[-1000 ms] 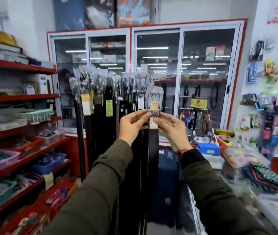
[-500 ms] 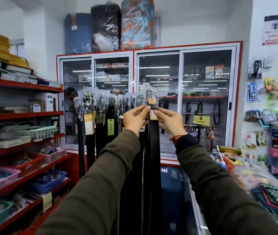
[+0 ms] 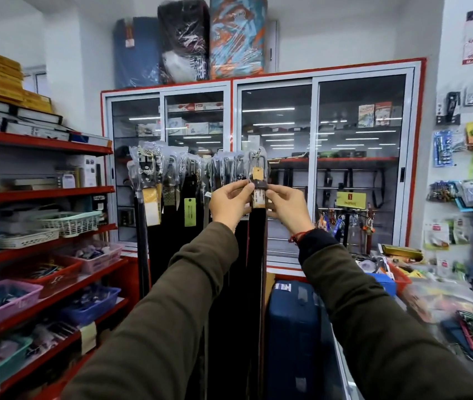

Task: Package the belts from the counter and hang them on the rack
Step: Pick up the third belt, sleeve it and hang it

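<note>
The belt [image 3: 257,249], a long flat strap of dark leather-like material, hangs straight down at the right end of a crowded row of belts [image 3: 177,180]. Its metal buckle [image 3: 257,164], a rounded rectangle sheathed in crinkled clear plastic, sits just above the fingers, and a small tan paper tag [image 3: 256,173] dangles inside the buckle frame. The left hand [image 3: 229,202] pinches the strap's left edge just under the buckle, fingers [image 3: 242,186] curled in and closed on it. The right hand [image 3: 286,206] mirrors it on the right edge, fingers [image 3: 273,194] also pressed to the strap. Between the two sets of fingers lies a pale printed label [image 3: 258,199]. The buckle seems to hook over the rack, though glare and plastic hide the rail itself. To the left of the fingers hang more belts, glossy wrappers bunched at their tops, with yellow and green card tags. Beyond the fingers stands a glass-fronted cabinet [image 3: 359,157] with a red frame. Below the right hand is a blue hard-shell suitcase [image 3: 293,336], and further right the cluttered table [image 3: 437,301].
</note>
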`<state>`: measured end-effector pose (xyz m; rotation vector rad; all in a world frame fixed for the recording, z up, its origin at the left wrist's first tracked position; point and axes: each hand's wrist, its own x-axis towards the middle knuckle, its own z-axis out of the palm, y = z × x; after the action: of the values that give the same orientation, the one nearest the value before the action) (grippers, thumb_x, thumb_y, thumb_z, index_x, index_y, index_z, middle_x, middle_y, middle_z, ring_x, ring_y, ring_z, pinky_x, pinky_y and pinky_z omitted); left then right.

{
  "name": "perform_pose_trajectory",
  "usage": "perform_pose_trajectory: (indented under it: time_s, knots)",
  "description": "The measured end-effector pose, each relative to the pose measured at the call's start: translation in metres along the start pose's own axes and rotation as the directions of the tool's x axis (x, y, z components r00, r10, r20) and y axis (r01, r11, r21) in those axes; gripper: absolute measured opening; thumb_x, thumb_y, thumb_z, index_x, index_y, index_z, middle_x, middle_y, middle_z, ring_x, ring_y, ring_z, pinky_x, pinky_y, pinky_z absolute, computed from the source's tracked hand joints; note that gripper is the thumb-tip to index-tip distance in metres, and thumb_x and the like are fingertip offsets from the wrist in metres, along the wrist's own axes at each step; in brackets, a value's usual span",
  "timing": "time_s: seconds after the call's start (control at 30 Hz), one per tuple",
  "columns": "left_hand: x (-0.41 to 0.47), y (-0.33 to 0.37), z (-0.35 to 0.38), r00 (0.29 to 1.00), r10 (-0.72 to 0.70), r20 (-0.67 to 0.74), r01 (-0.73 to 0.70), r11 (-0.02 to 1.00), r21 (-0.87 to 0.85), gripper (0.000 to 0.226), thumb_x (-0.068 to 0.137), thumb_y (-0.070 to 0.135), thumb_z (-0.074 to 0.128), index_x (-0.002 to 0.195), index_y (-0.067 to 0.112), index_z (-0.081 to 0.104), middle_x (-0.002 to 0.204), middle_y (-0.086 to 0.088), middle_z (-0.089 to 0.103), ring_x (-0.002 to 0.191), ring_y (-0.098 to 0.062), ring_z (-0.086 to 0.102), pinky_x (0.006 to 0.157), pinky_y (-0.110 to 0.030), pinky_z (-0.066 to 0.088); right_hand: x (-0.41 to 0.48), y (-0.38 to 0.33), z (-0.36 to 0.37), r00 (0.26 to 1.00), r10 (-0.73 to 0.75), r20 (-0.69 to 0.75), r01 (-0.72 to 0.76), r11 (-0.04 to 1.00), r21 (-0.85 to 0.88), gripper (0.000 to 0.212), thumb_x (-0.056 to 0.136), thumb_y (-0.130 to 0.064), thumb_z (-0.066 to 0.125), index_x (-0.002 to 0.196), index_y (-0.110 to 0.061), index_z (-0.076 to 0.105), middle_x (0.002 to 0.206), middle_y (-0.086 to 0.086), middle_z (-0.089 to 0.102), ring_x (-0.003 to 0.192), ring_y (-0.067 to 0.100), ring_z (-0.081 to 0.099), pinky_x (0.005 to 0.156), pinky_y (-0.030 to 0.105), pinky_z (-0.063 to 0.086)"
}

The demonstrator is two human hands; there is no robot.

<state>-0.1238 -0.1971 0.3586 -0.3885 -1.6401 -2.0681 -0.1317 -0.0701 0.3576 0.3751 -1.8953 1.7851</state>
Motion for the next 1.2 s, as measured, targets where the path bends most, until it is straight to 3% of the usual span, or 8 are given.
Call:
perform_pose_trajectory:
  time_s: [0.07,0.13,0.27,0.37,0.43,0.6,1.0,1.2]
  knots:
    - [0.001,-0.004,-0.002,0.992,0.129,-0.002,-0.126,0.970,0.206,0.037,0.095,0.020,0.066,0.129,0.006,0.062,0.124,-0.015,0.070,0.112,-0.022,0.066,0.097,-0.029,0.055,-0.001,0.010,0.001,0.982,-0.188,-0.038,0.170,0.945,-0.278,0.038,0.104,-0.011,0.045,0.140,-0.006,0.055,0.140,0.016,0.061,0.132,0.028,0.056,0.113,0.043,0.045]
    - [0.002,-0.008,-0.005,0.956,0.286,0.072,-0.288,0.852,0.438,0.049,0.099,0.022,0.058,0.145,0.011,0.045,0.144,-0.012,0.056,0.129,-0.020,0.055,0.108,-0.024,0.042,-0.004,0.019,0.000,0.934,-0.357,-0.009,0.327,0.866,-0.378,0.046,0.106,-0.012,0.040,0.151,-0.010,0.040,0.155,0.010,0.044,0.145,0.022,0.041,0.122,0.038,0.032]
    - [0.010,-0.017,-0.015,0.784,0.501,0.367,-0.571,0.350,0.743,0.069,0.102,0.023,0.043,0.160,0.019,0.006,0.170,-0.004,0.003,0.157,-0.022,0.005,0.127,-0.038,0.010,0.005,0.038,-0.002,0.851,-0.497,0.171,0.491,0.634,-0.598,0.062,0.105,-0.024,0.042,0.161,-0.023,0.015,0.170,-0.004,0.009,0.159,0.022,0.003,0.128,0.049,0.008]
    - [0.025,-0.025,-0.021,0.718,0.454,0.528,-0.562,-0.071,0.824,0.071,0.102,0.030,0.036,0.160,0.017,-0.004,0.170,-0.005,-0.010,0.157,-0.027,-0.010,0.128,-0.049,0.000,0.022,0.046,-0.002,0.833,-0.500,0.236,0.485,0.458,-0.745,0.066,0.105,-0.036,0.038,0.161,-0.028,0.004,0.171,-0.009,-0.003,0.158,0.024,-0.009,0.126,0.059,0.000]
    - [0.035,-0.028,-0.025,0.735,0.404,0.544,-0.517,-0.185,0.836,0.072,0.102,0.035,0.034,0.159,0.017,-0.006,0.169,-0.005,-0.012,0.156,-0.028,-0.013,0.127,-0.052,-0.001,0.033,0.049,0.002,0.827,-0.491,0.274,0.492,0.394,-0.777,0.067,0.105,-0.040,0.034,0.161,-0.027,0.000,0.171,-0.008,-0.006,0.158,0.024,-0.012,0.124,0.062,-0.001]
    - [0.060,-0.035,-0.033,0.796,0.333,0.505,-0.479,-0.165,0.862,0.075,0.102,0.041,0.035,0.159,0.019,-0.009,0.169,-0.001,-0.015,0.156,-0.025,-0.014,0.126,-0.053,-0.002,0.055,0.059,0.014,0.823,-0.463,0.329,0.509,0.345,-0.789,0.068,0.104,-0.044,0.032,0.161,-0.025,-0.001,0.170,-0.009,-0.006,0.158,0.022,-0.008,0.123,0.063,0.005]
    - [0.054,-0.023,-0.052,0.747,0.363,0.557,-0.520,-0.202,0.830,0.070,0.102,0.042,0.034,0.160,0.022,0.001,0.170,0.002,-0.003,0.157,-0.021,-0.005,0.127,-0.049,-0.006,0.039,0.065,0.033,0.833,-0.525,0.175,0.463,0.488,-0.740,0.064,0.105,-0.035,0.034,0.161,-0.025,0.004,0.171,-0.009,-0.002,0.159,0.018,-0.006,0.125,0.059,0.000]
    - [0.040,-0.003,-0.103,0.701,0.509,0.500,-0.467,-0.203,0.861,0.064,0.101,0.038,0.034,0.160,0.021,0.014,0.170,0.000,0.007,0.158,-0.023,0.000,0.128,-0.049,-0.002,0.017,0.052,0.077,0.769,-0.635,0.072,0.514,0.548,-0.659,0.063,0.103,-0.027,0.037,0.161,-0.018,0.014,0.171,0.005,0.001,0.159,0.025,-0.005,0.128,0.051,-0.001]
